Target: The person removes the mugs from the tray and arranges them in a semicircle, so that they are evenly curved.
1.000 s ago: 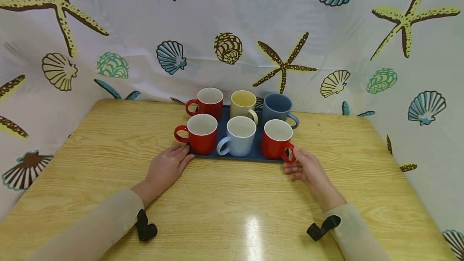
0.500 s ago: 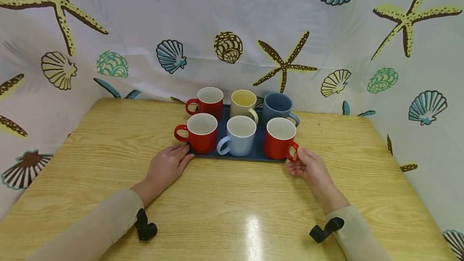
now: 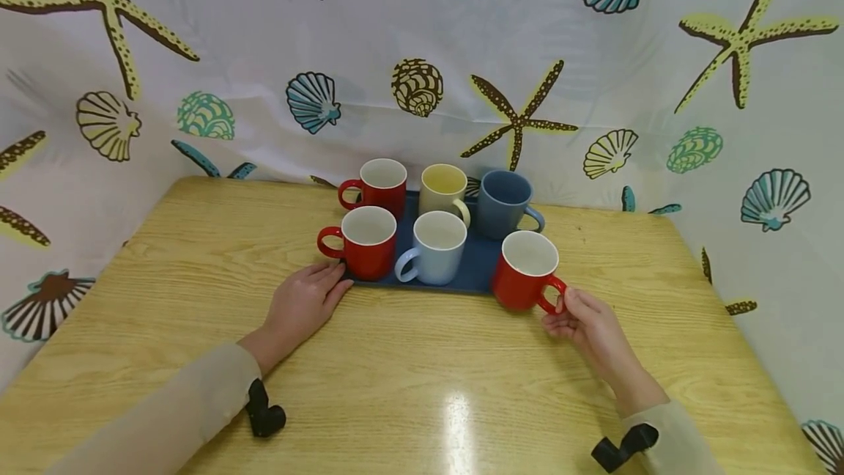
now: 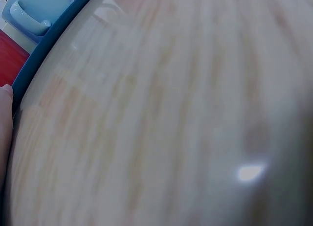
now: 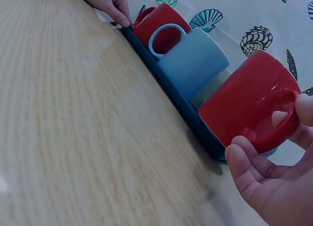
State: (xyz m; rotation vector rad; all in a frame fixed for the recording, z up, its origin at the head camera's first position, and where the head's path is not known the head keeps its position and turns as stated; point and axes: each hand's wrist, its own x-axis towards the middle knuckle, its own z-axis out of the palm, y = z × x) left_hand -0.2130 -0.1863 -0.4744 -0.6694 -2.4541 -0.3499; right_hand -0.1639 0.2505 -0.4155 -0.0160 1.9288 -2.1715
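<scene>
My right hand pinches the handle of a red mug, white inside. That mug is over the front right corner of a dark blue tray, tilted, and its base looks raised off the tray in the right wrist view. My left hand holds the tray's front left corner, thumb along the front edge. On the tray stand a second red mug and a light blue mug in front. Behind them are another red mug, a yellow mug and a darker blue mug.
The tray lies at the back of a light wooden table. A white cloth printed with shells and starfish hangs behind and at both sides. Black wrist cameras sit on both sleeves.
My right hand has lifted the front right red mug and carried it to the right and toward me. The left hand and the other mugs stay in place.
</scene>
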